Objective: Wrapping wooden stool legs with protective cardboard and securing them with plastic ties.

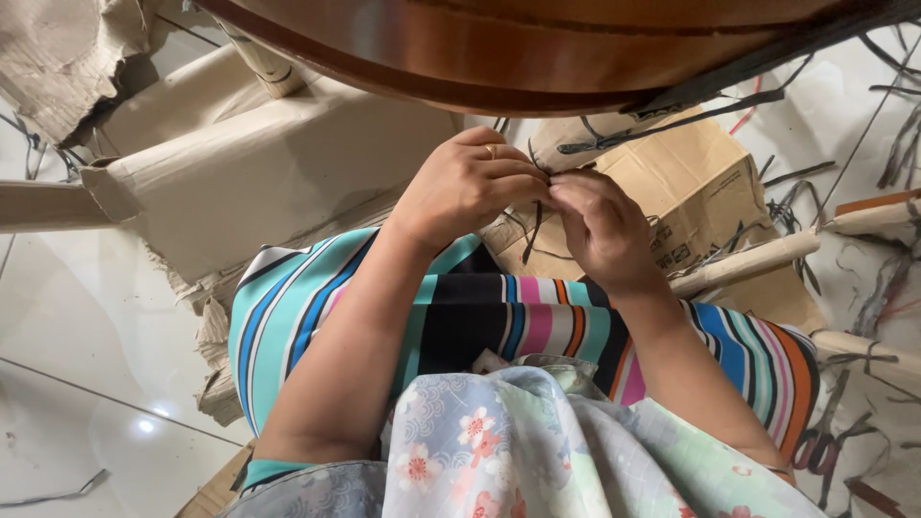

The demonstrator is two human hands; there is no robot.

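Dark thin strip pinched between both hands above the lap.

Head view: the left hand and the right hand meet fingertip to fingertip, their fingers pressed together on the strip, whose loose end hangs down over a striped skirt. A curved brown wooden rim sits just above the hands. Flattened cardboard lies beyond them on the pale tiled floor, with more dark strips scattered to the right.
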